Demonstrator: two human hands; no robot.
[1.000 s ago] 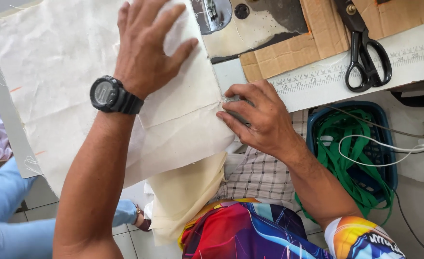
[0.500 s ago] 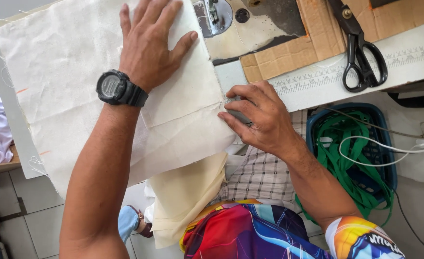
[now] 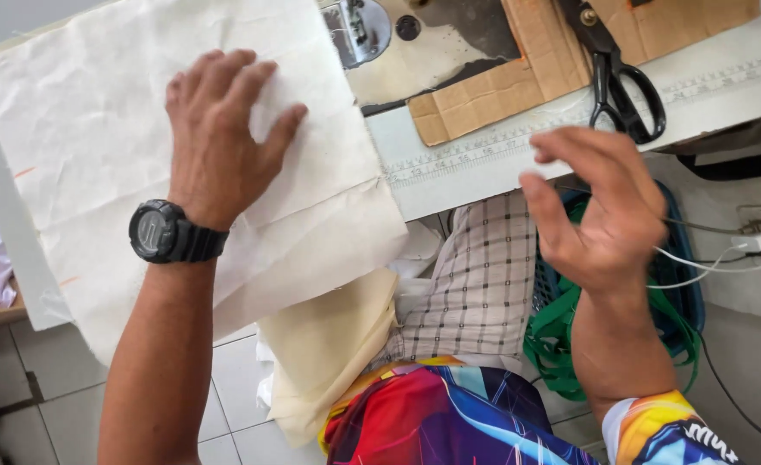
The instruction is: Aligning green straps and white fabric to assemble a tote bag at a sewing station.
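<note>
While left hand [image 3: 221, 138] presses cloth [image 3: 96, 146], right hand [image 3: 600, 202] hovers.

Open air surrounds the right hand [image 3: 600, 211] off the table [image 3: 484, 168] edge. Ahead, black scissors [image 3: 617, 82] and cardboard [image 3: 492, 90] occupy the surface. The left hand [image 3: 221, 142] and cream cloth [image 3: 96, 146] cover the left side; the machine plate [image 3: 359, 30] blocks the far middle.

white sewing table [image 3: 484, 176], cream cloth [image 3: 96, 155], scissors [image 3: 615, 73], cardboard [image 3: 484, 99]
</note>
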